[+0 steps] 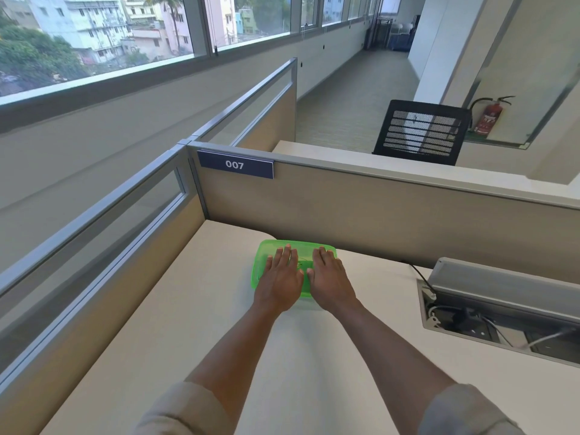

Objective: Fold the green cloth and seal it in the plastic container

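— So, where are the hands?

— Both lie flat on top of the green plastic container (294,268). The left hand (281,279) covers the left part of the lid, palm down, fingers stretched and a little spread. The right hand (329,277) is just beside it on the right part, also palm down with straight fingers. They grip nothing; they only rest on the lid, thumbs close to each other.

— And the lid, is it on?

— It sits on the container, yes. If it is fully snapped I cannot tell.

— Do you see the green cloth?

— Not clearly. The container is see-through green, and the hands hide most of it, so I cannot tell what is inside.

— Where does the container stand?

— On the pale counter (194,324), near the beige partition (361,211) at the far edge. A dark sign (235,164) with "007" hangs on that partition. To the right, an open cable tray (502,321) is set in the counter, well apart from the container.
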The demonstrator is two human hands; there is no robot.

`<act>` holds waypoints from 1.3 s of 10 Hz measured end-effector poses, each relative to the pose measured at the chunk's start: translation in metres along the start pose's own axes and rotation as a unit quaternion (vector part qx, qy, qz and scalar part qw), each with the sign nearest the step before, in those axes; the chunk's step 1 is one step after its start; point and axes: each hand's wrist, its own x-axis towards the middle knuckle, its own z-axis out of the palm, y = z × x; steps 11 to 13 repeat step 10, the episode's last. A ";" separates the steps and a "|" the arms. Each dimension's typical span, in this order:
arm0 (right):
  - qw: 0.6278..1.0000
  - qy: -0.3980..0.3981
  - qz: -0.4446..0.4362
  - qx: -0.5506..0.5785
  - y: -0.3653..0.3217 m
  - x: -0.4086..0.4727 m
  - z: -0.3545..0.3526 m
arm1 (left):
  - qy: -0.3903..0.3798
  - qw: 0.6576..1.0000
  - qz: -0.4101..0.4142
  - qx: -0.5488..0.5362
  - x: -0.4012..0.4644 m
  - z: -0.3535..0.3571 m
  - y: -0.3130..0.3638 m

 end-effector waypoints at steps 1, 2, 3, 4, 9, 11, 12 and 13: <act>1.000 -0.021 -0.001 -0.010 0.004 -0.001 0.008 | -0.001 1.000 -0.006 0.030 0.000 0.007 -0.001; 0.999 -0.022 -0.003 -0.028 0.005 -0.003 0.013 | 0.004 0.999 -0.010 0.042 0.000 0.010 0.000; 0.999 -0.007 0.001 -0.039 0.004 -0.008 0.021 | 0.013 0.998 -0.013 0.056 -0.002 0.015 0.000; 0.999 0.005 0.003 -0.041 0.004 -0.009 0.023 | 0.019 0.998 -0.015 0.054 -0.003 0.016 0.000; 1.000 0.016 0.008 -0.009 0.004 -0.011 0.014 | 0.013 0.999 -0.026 0.027 -0.002 0.005 0.007; 0.999 0.043 0.002 -0.013 0.003 -0.011 0.004 | 0.032 0.999 -0.017 0.026 -0.002 -0.001 0.011; 0.999 0.043 0.002 -0.013 0.003 -0.011 0.004 | 0.032 0.999 -0.017 0.026 -0.002 -0.001 0.011; 0.999 0.043 0.002 -0.013 0.003 -0.011 0.004 | 0.032 0.999 -0.017 0.026 -0.002 -0.001 0.011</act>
